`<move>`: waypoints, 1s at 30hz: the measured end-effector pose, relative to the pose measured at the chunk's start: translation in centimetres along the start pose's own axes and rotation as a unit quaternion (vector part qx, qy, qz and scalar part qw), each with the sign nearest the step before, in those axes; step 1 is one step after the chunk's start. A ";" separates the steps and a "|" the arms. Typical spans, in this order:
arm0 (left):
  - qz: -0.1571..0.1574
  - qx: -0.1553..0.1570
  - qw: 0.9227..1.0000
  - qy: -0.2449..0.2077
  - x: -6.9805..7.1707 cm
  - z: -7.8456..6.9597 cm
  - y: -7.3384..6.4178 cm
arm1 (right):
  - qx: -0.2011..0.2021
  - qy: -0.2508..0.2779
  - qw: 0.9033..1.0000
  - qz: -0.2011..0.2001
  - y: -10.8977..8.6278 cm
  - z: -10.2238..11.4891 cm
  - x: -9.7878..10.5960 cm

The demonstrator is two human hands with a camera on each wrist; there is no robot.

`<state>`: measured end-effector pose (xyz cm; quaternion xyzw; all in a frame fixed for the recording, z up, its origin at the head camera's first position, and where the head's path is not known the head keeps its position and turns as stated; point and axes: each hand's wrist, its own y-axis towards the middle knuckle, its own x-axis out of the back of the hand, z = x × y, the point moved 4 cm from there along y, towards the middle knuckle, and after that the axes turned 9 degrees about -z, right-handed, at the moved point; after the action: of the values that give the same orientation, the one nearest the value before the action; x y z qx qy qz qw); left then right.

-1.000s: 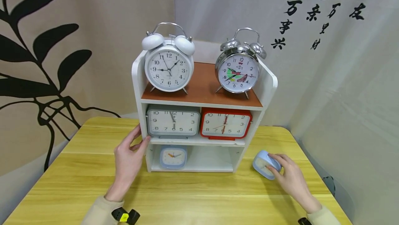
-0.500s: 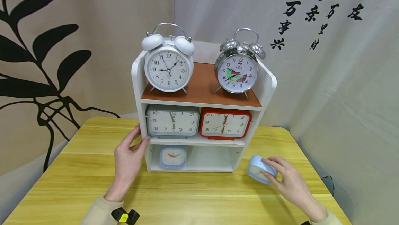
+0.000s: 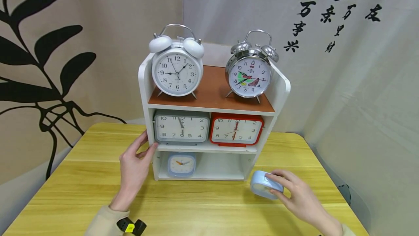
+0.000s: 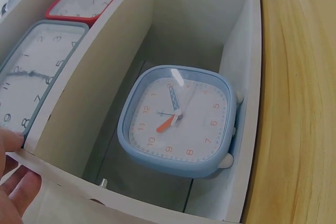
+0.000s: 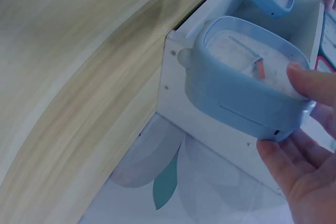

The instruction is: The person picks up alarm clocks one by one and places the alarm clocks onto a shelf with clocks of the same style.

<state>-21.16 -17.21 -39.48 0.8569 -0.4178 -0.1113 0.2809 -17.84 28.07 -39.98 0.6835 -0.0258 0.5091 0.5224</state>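
Note:
My right hand (image 3: 299,196) pinches a light blue alarm clock (image 3: 262,186) between thumb and fingers, just off the shelf's lower right corner. The right wrist view shows that clock (image 5: 241,95) tilted, its dial partly covered by the thumb. On the far side, my left hand (image 3: 135,165) holds the left side panel of a small white shelf (image 3: 206,148), around its front edge. A matching light blue clock (image 3: 182,164) stands in the left part of the bottom compartment; the left wrist view gives its dial (image 4: 178,116) up close.
On the brown top board (image 3: 212,83) stand a white twin-bell clock (image 3: 178,71) and a silver twin-bell clock (image 3: 250,76). Side by side in the middle compartment are a grey clock (image 3: 182,127) and a red clock (image 3: 237,130). A wooden table (image 3: 196,207) carries the shelf.
My right hand has brought the light blue clock leftward and nearer to me, towards the shelf's lower right corner, turning it on the way. The left hand stays on the side panel.

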 end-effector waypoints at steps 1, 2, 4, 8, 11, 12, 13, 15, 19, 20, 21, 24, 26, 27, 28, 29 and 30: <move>0.001 0.001 1.000 0.000 0.0 0.0 0.0 | 0.006 0.006 1.000 -0.002 0.0 0.2 0.0; 0.002 0.002 1.000 0.000 0.0 0.0 0.0 | 0.010 0.010 1.000 -0.004 0.1 0.4 -0.1; 0.006 0.002 1.000 0.002 0.0 0.0 0.0 | 0.019 0.018 1.000 -0.008 0.1 0.8 -0.2; 0.011 0.002 1.000 0.005 0.1 -0.1 -0.1 | 0.030 0.028 0.999 -0.013 0.2 1.5 -0.6; 0.012 0.005 1.000 0.004 0.1 0.0 -0.1 | 0.040 0.032 0.999 -0.015 0.4 1.9 -1.0; 0.011 0.006 1.000 0.003 0.1 0.0 -0.1 | 0.044 0.034 0.998 -0.016 0.4 2.1 -1.2; 0.011 0.007 1.000 0.002 0.1 0.0 -0.1 | 0.046 0.036 0.998 -0.016 0.5 2.2 -1.3; 0.011 0.007 1.000 0.002 0.1 0.0 0.0 | 0.051 0.041 0.998 -0.016 0.5 2.5 -1.6; 0.010 0.005 1.000 0.003 0.1 0.0 -0.1 | 0.057 0.050 0.997 -0.015 0.7 3.0 -2.2; 0.009 0.004 1.000 0.003 0.1 0.0 -0.1 | 0.058 0.050 0.997 -0.015 0.7 3.1 -2.4; 0.009 0.003 1.000 0.004 0.0 0.0 -0.1 | 0.059 0.051 0.997 -0.015 0.7 3.2 -2.5; 0.007 0.000 1.000 0.006 0.0 0.0 -0.1 | 0.062 0.053 0.996 -0.019 0.9 3.4 -2.9; 0.006 0.000 1.000 0.004 0.0 0.0 0.0 | 0.063 0.053 0.996 -0.022 1.0 3.6 -3.2; 0.007 -0.001 1.000 0.004 0.1 0.0 0.0 | 0.064 0.054 0.996 -0.024 1.1 3.6 -3.3; 0.007 -0.001 1.000 0.003 0.1 0.0 0.0 | 0.066 0.055 0.996 -0.026 1.2 3.7 -3.4; 0.007 -0.002 1.000 0.002 0.1 0.0 0.0 | 0.067 0.056 0.996 -0.029 1.3 3.7 -3.6; 0.007 -0.003 1.000 0.003 0.1 0.0 0.0 | 0.070 0.057 0.995 -0.033 1.4 3.7 -3.7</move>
<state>-21.09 -17.23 -39.48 0.8534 -0.4229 -0.1078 0.2851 -17.92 22.85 -41.49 0.6886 0.0619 0.5305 0.4905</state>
